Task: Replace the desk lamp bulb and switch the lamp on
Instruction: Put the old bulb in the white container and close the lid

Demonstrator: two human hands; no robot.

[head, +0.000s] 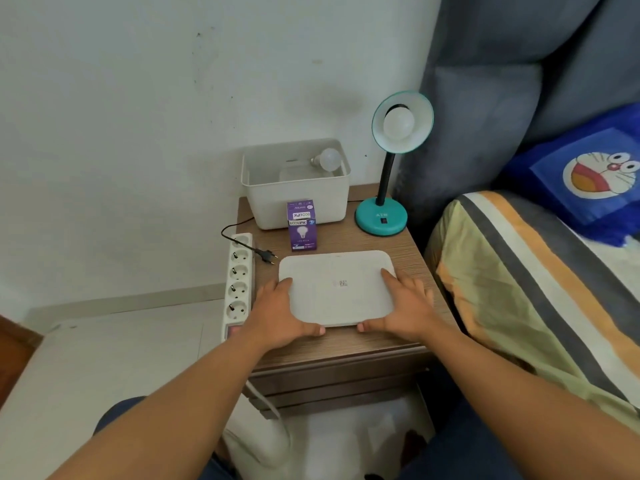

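A teal desk lamp (382, 216) stands at the back right of the wooden nightstand (346, 344), with a white bulb (399, 123) in its shade. Its black plug (267, 254) lies loose beside the power strip. A spare bulb (328, 159) lies inside an open white bin (298, 202). In front of the bin stands a purple bulb box (302, 226). The bin's flat white lid (337, 287) rests on the nightstand, gripped by my left hand (280, 311) at its left edge and my right hand (403, 306) at its right edge.
A white power strip (238, 284) with several sockets lies along the nightstand's left edge. A bed with a striped blanket (519, 289), a blue cartoon pillow (588, 174) and a grey headboard stands to the right. The wall is right behind.
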